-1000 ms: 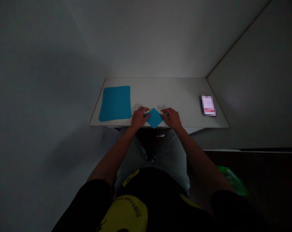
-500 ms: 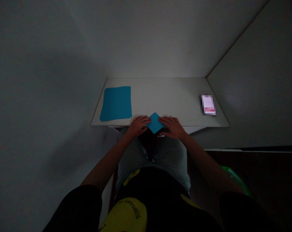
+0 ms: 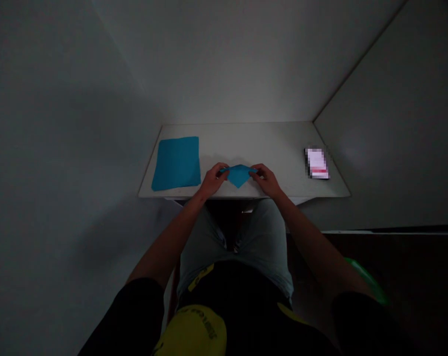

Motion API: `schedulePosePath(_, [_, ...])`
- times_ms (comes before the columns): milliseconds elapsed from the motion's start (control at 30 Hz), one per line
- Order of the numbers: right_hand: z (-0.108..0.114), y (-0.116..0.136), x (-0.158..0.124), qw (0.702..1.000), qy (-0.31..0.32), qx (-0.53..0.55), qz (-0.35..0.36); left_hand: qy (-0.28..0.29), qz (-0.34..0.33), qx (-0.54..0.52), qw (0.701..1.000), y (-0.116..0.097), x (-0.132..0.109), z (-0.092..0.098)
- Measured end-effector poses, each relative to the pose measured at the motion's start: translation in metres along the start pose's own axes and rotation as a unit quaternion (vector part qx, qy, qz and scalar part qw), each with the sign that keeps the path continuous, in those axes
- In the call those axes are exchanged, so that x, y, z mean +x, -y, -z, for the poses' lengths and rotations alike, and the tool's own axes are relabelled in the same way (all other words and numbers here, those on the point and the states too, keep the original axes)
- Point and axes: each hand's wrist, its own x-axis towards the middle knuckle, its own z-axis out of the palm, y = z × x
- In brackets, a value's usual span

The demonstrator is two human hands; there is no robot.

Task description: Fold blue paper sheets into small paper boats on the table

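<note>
A small folded piece of blue paper (image 3: 239, 175) is held over the front part of the white table, its lower corner pointing toward me. My left hand (image 3: 213, 179) pinches its left corner between thumb and fingers. At the opposite corner, my right hand (image 3: 265, 179) grips the paper the same way. The upper edge looks bent or raised between the two hands. Fold details are too small and dim to make out.
Larger blue paper sheets (image 3: 177, 163) lie at the left of the white table (image 3: 246, 138). A phone (image 3: 317, 163) with a lit, blurred screen rests at the right. Walls border the table behind and at the sides. Something green (image 3: 367, 279) sits low on the right.
Both hands have moved forward with the folded paper, from the table's front edge to over the tabletop. Flat fingers have turned to pinching, and the paper now looks wider and bent.
</note>
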Motion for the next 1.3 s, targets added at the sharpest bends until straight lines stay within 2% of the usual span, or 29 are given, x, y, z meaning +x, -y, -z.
schedulePosePath(167, [-0.006,-0.022,0.007,0.998,-0.020,0.052,-0.026,0.038,0.013,0.038,0.998,0.010,-0.003,-0.008])
schedulePosePath(233, [-0.007,-0.026,0.007,0.998,-0.020,0.052,-0.032,0.059,0.001,0.064,0.996,0.010,-0.007,-0.011])
schedulePosePath(300, [-0.008,-0.027,0.007,0.998,-0.009,0.040,-0.037,0.057,0.005,0.079,0.995,0.011,-0.009,-0.015])
schedulePosePath(400, [-0.009,-0.026,0.005,1.000,0.002,0.013,-0.024,0.021,0.033,0.082,0.996,0.011,-0.007,-0.021])
schedulePosePath(533, [-0.016,-0.019,0.001,0.997,-0.066,-0.046,0.016,-0.048,0.050,0.077,0.995,0.011,-0.005,-0.030])
schedulePosePath(600, [-0.025,-0.014,-0.001,0.996,-0.073,-0.052,0.002,-0.087,0.061,0.090,0.990,0.008,-0.006,-0.035])
schedulePosePath(667, [-0.036,-0.010,-0.002,0.998,-0.051,-0.025,-0.018,-0.105,0.065,0.098,0.987,0.005,-0.008,-0.039])
schedulePosePath(800, [-0.058,-0.003,0.000,0.999,-0.016,0.004,-0.039,-0.058,0.004,0.087,0.995,0.002,-0.011,-0.038])
schedulePosePath(900, [-0.061,0.000,0.001,0.998,0.009,-0.015,-0.053,-0.006,-0.023,0.089,0.996,0.004,-0.011,-0.033])
schedulePosePath(1067, [-0.052,0.002,-0.001,0.997,0.052,0.004,-0.048,0.054,-0.018,0.053,0.997,0.007,-0.010,-0.026])
schedulePosePath(1300, [-0.047,-0.002,0.001,0.996,0.070,0.041,-0.026,0.071,0.016,0.007,0.997,0.005,-0.012,-0.020])
